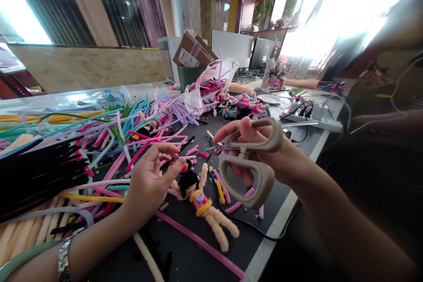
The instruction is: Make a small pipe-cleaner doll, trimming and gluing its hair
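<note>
Grey-handled scissors (244, 156) hang from my right hand (261, 141), whose fingers pass through the upper loop; the blades point left. My left hand (153, 180) is raised over the dark table, fingers curled toward the thumb, with a short black stem (187, 144) near its fingertips. Whether the fingers grip that stem is too small to tell. Just right of my left hand lies a pipe-cleaner doll (200, 200) with black hair, a pink and yellow top and peach limbs. Short pink and yellow pieces (220, 190) lie beside it.
Heaps of coloured pipe cleaners (109, 136) cover the left side, with a black bundle (42, 176) in front. Finished dolls (244, 103) and a white plastic bag (211, 83) lie farther back. A power strip (317, 121) and cables are at the right edge.
</note>
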Demonstrator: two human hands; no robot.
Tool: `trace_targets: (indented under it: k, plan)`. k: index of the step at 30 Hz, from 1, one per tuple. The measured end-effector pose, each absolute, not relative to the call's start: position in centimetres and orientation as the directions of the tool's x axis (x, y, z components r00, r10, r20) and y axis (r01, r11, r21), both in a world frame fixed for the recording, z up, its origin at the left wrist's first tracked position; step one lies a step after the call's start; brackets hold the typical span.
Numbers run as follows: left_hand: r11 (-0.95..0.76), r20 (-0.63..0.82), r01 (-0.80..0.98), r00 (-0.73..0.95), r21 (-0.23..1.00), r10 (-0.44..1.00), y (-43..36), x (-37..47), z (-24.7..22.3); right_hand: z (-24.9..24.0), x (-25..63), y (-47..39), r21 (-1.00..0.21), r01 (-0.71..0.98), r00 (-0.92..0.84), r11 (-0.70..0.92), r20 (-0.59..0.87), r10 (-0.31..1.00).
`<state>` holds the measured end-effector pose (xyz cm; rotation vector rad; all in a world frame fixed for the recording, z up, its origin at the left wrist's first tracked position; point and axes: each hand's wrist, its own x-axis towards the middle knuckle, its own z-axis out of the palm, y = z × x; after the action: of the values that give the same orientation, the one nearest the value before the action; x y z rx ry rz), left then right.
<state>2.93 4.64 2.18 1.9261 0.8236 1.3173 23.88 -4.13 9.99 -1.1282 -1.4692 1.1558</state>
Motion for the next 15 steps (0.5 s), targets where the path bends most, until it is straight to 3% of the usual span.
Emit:
trace_targets:
  k: [15]
  plan:
    - [-0.569,0.519,0.121,0.292,0.814,0.804,4.49,3.11,2.45,10.02,23.92,-4.23,-0.986,0.084,-0.164,0.142,0.127,0.978]
